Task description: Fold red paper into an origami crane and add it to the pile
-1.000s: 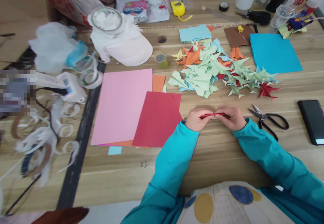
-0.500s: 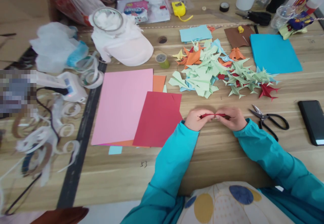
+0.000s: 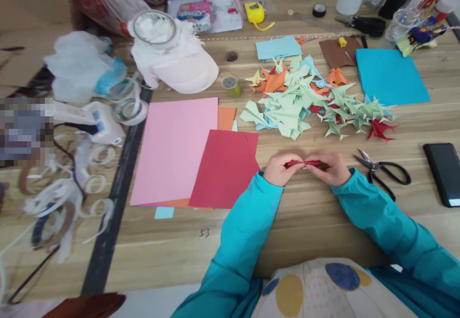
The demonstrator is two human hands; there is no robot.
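My left hand [image 3: 279, 169] and my right hand [image 3: 331, 168] rest side by side on the wooden table, both pinched on a narrow folded strip of red paper [image 3: 304, 164] that runs between them. Just beyond my hands lies a pile of folded paper shapes [image 3: 309, 105], mostly pale green with some orange, blue and red ones. A dark red sheet [image 3: 224, 168] lies directly left of my left hand, over a pink sheet [image 3: 176, 148] and an orange one [image 3: 226, 118].
Black scissors [image 3: 383, 172] lie right of my right hand, a black phone [image 3: 443, 172] further right. A blue sheet [image 3: 390, 76], brown paper [image 3: 336, 52], a white cap [image 3: 179, 66], tape rolls [image 3: 129, 109] and plastic bags [image 3: 79, 69] crowd the far and left side.
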